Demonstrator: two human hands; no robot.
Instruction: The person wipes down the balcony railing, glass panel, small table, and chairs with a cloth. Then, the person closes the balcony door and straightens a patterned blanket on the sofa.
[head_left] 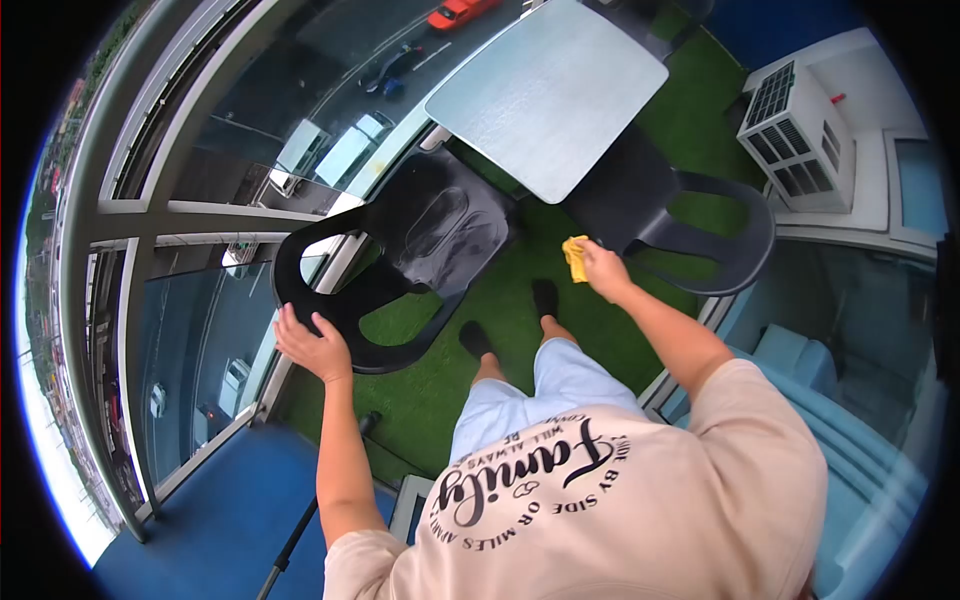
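The person's left hand [315, 345] lies on the outer edge of the left black chair [425, 230], at the backrest, its fingers loosely spread rather than closed in a fist. The right hand [603, 272] is bunched around a yellow cloth [575, 258], held up over the green turf [570, 305] and close to the right black chair [665, 200].

From where I stand, the chairs crowd the space in front of the person, one to each side, their backrests turned this way. The left one has shiny, streaky marks on its seat. Beyond them is a pale tabletop [550, 95] with a glossy surface; its near corner reaches between the two seats, and its left side runs along the glass.

A metal railing [75, 250] and window frames close off the left side, with a road and vehicles visible below. Over on the right a white air-conditioner unit [800, 140] stands by the wall. A dark pole [290, 550] slants across the floor near the person's left arm, where the turf meets a blue surface [200, 510].
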